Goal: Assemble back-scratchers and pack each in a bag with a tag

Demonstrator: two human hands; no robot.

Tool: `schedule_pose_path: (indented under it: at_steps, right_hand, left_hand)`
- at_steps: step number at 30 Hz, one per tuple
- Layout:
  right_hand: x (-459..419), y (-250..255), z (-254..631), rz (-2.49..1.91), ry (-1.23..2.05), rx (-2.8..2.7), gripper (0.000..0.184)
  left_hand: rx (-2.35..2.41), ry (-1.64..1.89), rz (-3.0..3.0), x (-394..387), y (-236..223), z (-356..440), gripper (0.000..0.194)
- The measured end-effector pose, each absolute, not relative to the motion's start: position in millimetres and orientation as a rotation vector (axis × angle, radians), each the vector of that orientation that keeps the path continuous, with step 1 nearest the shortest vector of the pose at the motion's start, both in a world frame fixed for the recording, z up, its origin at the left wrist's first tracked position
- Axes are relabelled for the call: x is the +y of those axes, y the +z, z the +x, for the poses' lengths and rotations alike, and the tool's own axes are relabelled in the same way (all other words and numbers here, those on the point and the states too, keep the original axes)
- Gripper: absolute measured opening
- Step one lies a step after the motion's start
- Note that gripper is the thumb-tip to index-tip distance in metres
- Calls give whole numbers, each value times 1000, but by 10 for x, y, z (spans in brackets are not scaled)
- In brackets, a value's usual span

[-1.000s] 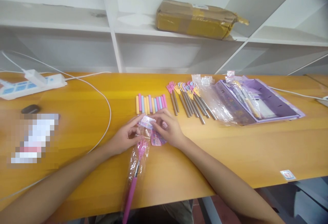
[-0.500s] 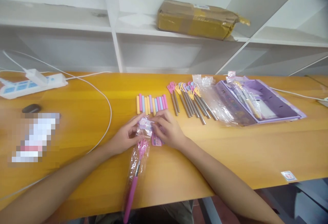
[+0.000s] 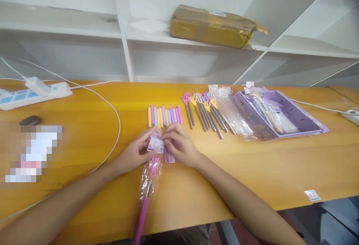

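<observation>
A pink back scratcher (image 3: 143, 215) with a metal shaft lies in a clear plastic bag (image 3: 148, 174), its handle reaching past the table's near edge. My left hand (image 3: 134, 153) grips the bag's top end around a small printed card (image 3: 156, 144), thumb below and fingers above. On the other side, my right hand (image 3: 181, 144) pinches the edge of the same bag end with curled fingers. Beneath the right hand lies a stack of pink-purple cards (image 3: 169, 157), partly covered. Just beyond the hands is a row of coloured handle sleeves (image 3: 164, 116) in yellow, pink, blue and purple.
Several claw-headed metal rods (image 3: 209, 114) lie right of the sleeves. Next to them are empty clear bags (image 3: 241, 121) and a purple box (image 3: 300, 116) with bagged scratchers. A power strip (image 3: 36, 93), cable and blurred phone-like object (image 3: 36, 153) are left; a taped parcel (image 3: 213, 26) sits on the shelf.
The bag's top with its card has folded or tilted slightly, and the card shows more squarely. Both hands keep their places on it. The whole view has shifted a little.
</observation>
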State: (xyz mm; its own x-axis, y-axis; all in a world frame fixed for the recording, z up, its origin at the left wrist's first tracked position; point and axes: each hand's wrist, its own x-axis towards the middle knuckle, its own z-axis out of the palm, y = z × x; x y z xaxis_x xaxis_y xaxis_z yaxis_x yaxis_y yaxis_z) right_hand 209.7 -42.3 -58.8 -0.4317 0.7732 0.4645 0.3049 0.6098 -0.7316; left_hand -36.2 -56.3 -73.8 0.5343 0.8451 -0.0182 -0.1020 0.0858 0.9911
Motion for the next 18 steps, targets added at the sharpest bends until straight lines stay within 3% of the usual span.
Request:
schedule_pose_path:
  at_steps: [18]
  right_hand:
    - [-445,-606,2074,-890,860,-1947,30]
  left_hand:
    - [754,796,1420,-578,-772,-369,78]
